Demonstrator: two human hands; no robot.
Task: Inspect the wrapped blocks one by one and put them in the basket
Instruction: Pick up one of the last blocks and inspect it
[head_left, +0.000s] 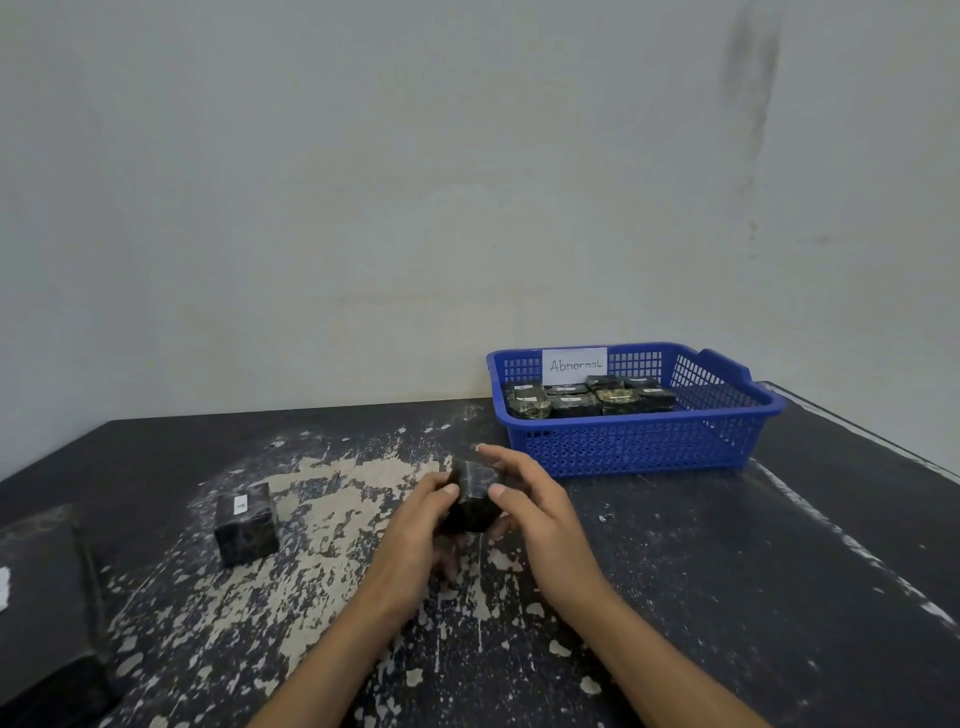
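A dark wrapped block is held between both hands a little above the table's middle. My left hand grips its left side and my right hand its right side, thumbs on the near face. Another wrapped block with a small white label stands on the table to the left. The blue plastic basket sits at the back right, marked with a white card reading "Abnormal", and holds several wrapped blocks.
The black table top has worn, flaking paint in its middle. A large dark box lies at the left edge. A plain wall stands right behind the table, and the table's right edge runs diagonally past the basket.
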